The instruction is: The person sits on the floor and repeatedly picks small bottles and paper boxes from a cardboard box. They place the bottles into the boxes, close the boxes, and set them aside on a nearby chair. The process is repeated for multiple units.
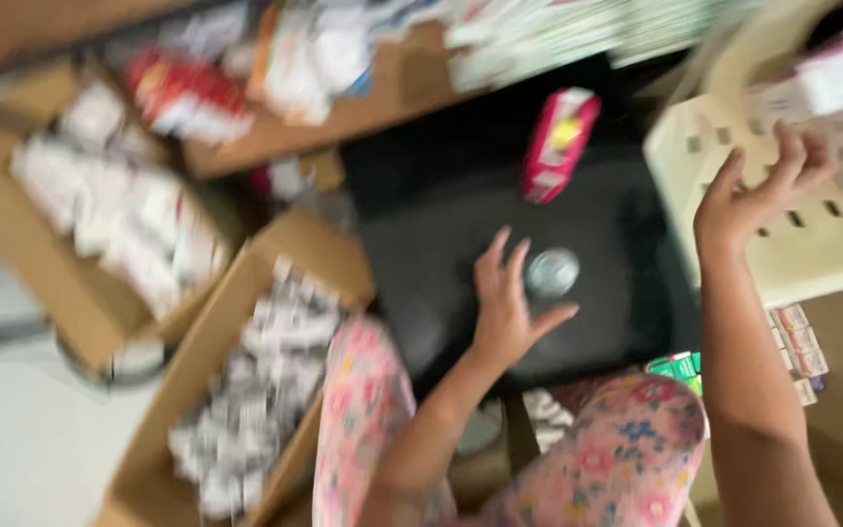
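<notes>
cardboard boxes (246, 390) — small packets, pink carton (558, 143)

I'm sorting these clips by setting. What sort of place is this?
Probably a stockroom or packing spot for small boxed goods. Open cardboard cartons full of small packets sit on the floor, a cream plastic basket holds little boxes, and more packs crowd a shelf. The picture is blurred.
</notes>
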